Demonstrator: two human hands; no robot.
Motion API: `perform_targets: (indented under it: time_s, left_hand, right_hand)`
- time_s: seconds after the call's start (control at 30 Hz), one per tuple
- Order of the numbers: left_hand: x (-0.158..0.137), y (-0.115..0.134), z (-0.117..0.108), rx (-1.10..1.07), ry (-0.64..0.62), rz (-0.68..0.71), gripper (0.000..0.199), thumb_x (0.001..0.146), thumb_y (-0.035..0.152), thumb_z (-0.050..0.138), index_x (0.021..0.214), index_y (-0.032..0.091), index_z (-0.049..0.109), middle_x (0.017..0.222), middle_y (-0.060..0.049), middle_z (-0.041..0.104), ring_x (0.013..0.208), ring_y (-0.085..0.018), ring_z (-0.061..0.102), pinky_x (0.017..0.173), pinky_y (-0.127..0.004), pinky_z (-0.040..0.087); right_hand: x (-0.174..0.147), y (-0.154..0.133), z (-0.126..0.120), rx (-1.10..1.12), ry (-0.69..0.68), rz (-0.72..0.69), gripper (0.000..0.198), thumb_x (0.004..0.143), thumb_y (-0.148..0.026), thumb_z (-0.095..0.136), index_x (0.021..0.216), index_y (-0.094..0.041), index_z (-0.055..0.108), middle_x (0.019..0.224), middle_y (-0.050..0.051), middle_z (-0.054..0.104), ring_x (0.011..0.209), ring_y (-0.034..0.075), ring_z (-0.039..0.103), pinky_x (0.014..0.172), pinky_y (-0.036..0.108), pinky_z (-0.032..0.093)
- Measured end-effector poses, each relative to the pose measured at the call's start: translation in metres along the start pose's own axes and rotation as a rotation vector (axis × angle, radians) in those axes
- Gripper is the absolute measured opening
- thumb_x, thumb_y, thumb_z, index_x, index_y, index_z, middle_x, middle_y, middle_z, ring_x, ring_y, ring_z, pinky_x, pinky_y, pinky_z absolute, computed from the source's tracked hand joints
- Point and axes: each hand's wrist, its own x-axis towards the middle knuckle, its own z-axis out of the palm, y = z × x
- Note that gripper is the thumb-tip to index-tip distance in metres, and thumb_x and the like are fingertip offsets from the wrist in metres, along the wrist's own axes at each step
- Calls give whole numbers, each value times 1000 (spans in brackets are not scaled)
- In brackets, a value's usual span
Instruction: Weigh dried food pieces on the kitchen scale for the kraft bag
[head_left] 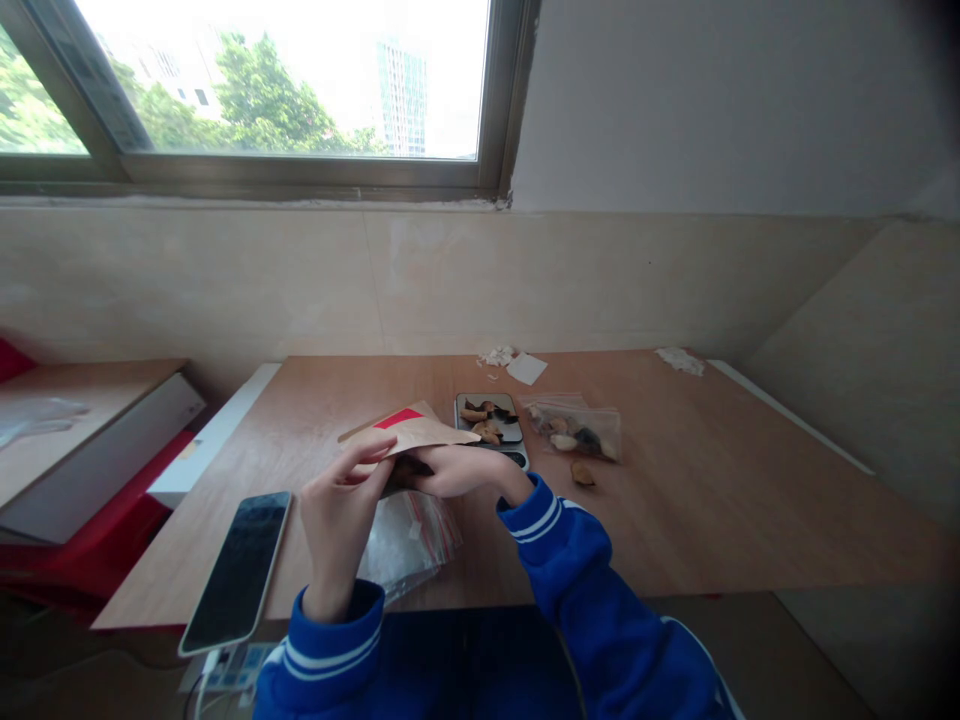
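- A wide brown wooden desk [720,500] fills the middle of the frame, set against a beige tiled wall under a window in the upper left.
- At the far left edge sits a second wooden surface with a white side [97,440], red material beneath it.
- Two blue sleeves with white stripes rise from the bottom centre.
- A black smartphone in a pale case [238,568] lies face up at the lower left of the desk, overhanging the near edge.
- A stack of clear zip bags with red seal lines [412,540] lies on the desk under the hands.
- The left hand [337,520] is left of centre, its fingers pressed on the near edge of a flat brown kraft paper pouch with a red label [416,430].
- The right hand [457,470] is just right of it, fingers tucked under the pouch and gripping it; the pouch is held just above the desk at frame centre.
- Behind the pouch, a small dark digital scale [491,420] carries brown and dark chunks.
- Right of the scale lies a clear plastic bag of mixed chunks [577,430], one loose brown chunk [582,474] just in front of it.
- White paper scraps [525,367] lie at the desk's far edge, more [680,360] further right.
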Motion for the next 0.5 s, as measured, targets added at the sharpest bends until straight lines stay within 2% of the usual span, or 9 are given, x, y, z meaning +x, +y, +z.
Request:
perform_targets:
  time_s: [0.07,0.2,0.4,0.5]
  left_hand:
    - [0,0,-1,-1,-3,-2,25,75,42,71,95,29,77,76,2,74,62,-16,67,62,-25,52]
    - [0,0,-2,22,10,1,25,75,43,71,95,29,77,74,2,74,62,-16,67,65,-26,52]
    - [2,1,-4,53,24,-16,26,74,42,72,97,29,77,74,3,74,64,-16,67,66,-26,50]
    - [3,1,-5,62,36,-30,27,74,43,72,95,28,77,71,2,73,64,-17,67,64,-26,49]
  right_hand:
    - [-2,-4,-3,60,-5,-43,28,89,-11,52,114,-16,64,117,7,68,104,19,64,93,30,50]
    - [-6,-9,-4,133,34,4,31,92,-7,45,116,-14,63,124,9,65,113,19,61,102,33,46]
    - [-17,-20,-8,325,41,29,36,96,-8,36,123,-16,60,116,7,68,108,17,64,99,32,49]
    - [-26,-27,-10,373,89,-6,36,98,-12,38,127,-17,58,121,6,66,115,17,60,105,33,45]
